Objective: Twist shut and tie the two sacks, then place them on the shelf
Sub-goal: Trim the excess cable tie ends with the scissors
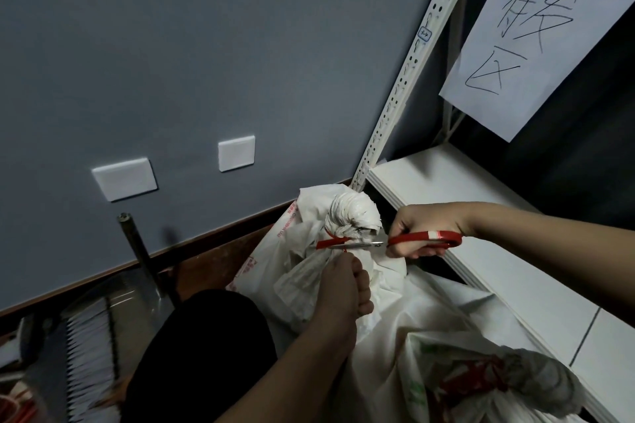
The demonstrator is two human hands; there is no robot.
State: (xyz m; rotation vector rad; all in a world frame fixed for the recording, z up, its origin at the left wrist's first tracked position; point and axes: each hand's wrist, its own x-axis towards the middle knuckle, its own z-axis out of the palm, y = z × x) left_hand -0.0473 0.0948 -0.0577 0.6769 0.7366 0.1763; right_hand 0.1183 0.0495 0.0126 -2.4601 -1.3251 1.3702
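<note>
A white woven sack stands on the floor beside the shelf, its neck twisted into a knob and bound with red string. My left hand pinches the string's loose end just below the knot. My right hand grips red-handled scissors, whose blades lie at the string. A second sack, white with red and green print, lies lower right, its twisted neck grey and bunched. The white shelf board is to the right.
A perforated white shelf post rises beside the sack. A handwritten paper sign hangs above the shelf. My dark-clothed knee is at bottom centre. A metal rod and a stack of white items stand at left, against the grey wall.
</note>
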